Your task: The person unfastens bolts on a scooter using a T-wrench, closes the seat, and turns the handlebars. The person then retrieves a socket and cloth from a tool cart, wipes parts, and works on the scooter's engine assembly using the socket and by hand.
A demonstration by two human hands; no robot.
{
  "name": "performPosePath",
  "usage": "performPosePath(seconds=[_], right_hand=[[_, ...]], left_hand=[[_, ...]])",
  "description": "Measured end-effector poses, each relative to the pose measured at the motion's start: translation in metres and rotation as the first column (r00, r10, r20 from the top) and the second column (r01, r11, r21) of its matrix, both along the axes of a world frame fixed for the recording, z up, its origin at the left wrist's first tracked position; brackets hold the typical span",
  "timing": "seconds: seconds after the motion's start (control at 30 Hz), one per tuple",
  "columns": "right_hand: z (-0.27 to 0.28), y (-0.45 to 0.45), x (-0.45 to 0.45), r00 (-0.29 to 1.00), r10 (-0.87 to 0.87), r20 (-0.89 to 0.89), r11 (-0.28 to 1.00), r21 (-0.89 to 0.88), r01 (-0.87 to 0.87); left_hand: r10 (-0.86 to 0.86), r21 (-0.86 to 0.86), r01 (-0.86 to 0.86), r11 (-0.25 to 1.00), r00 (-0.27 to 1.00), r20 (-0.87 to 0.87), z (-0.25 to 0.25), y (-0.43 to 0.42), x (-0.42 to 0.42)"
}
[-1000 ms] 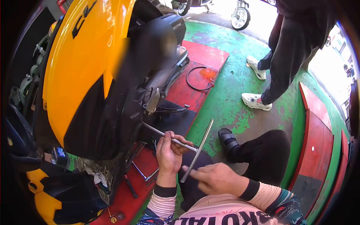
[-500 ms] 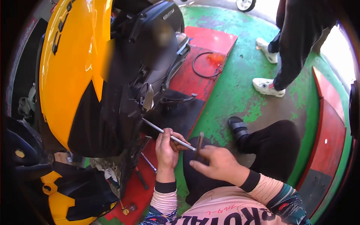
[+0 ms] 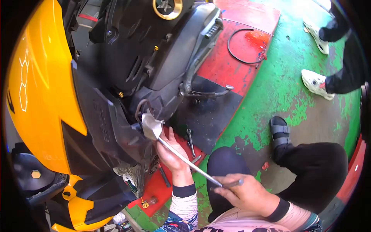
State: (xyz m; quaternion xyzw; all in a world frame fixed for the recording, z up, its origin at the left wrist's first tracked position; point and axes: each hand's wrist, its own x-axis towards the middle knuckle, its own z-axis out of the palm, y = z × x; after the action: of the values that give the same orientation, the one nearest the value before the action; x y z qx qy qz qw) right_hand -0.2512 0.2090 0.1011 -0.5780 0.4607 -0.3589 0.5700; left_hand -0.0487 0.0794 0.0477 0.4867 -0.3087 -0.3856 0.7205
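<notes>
My right hand (image 3: pixel 245 195) is closed around the crossbar end of a T-handle wrench (image 3: pixel 193 167). The long silver shaft slants up and left to a silver metal piece (image 3: pixel 152 127) low on the side of a yellow and black scooter (image 3: pixel 34 100). The wrench's tip is hidden there. My left hand (image 3: pixel 172 155) is under the upper shaft, close to the scooter's lower body, its fingers stretched upward. Whether its palm touches the shaft I cannot tell.
A spanner (image 3: pixel 191 143) and a dark-handled tool (image 3: pixel 164 177) lie by the scooter. A black cable loop (image 3: pixel 228 46) rests on the red platform (image 3: pixel 259 15). The kickstand (image 3: pixel 208 92) juts out. Another person's shoes (image 3: pixel 317 83) are at the upper right.
The view has shifted closer to the scooter. The wrench has moved up to the silver piece, and my left hand has gone from gripping its shaft to reaching beneath it with fingers extended.
</notes>
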Motion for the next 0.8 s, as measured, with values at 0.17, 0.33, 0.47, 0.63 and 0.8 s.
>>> performPosePath(seconds=[0.17, 0.33, 0.47, 0.63, 0.8], right_hand=[[0.006, -0.037, -0.015, 0.937, 0.35, -0.015, 0.937, -0.003, -0.35], [-0.012, -0.062, -0.016, 0.832, 0.522, 0.19, 0.847, 0.004, -0.532], [-0.016, -0.089, -0.013, 0.71, 0.663, 0.236, 0.736, -0.036, -0.676], [-0.02, -0.116, -0.018, 0.607, 0.761, 0.228, 0.637, -0.09, -0.765], [-0.024, -0.123, -0.021, 0.529, 0.774, 0.349, 0.586, -0.077, -0.807]], left_hand=[[0.158, -0.162, -0.22, 0.962, 0.931, -0.33, -0.047, -0.029, 0.031], [0.068, -0.232, -0.174, 0.957, 0.913, -0.402, -0.054, -0.027, 0.04], [-0.052, -0.279, -0.078, 0.957, 0.901, -0.431, -0.056, -0.024, 0.043], [-0.122, -0.306, -0.019, 0.952, 0.892, -0.436, -0.056, -0.015, 0.047], [-0.059, -0.299, -0.067, 0.952, 0.918, -0.393, -0.047, -0.029, 0.053]])
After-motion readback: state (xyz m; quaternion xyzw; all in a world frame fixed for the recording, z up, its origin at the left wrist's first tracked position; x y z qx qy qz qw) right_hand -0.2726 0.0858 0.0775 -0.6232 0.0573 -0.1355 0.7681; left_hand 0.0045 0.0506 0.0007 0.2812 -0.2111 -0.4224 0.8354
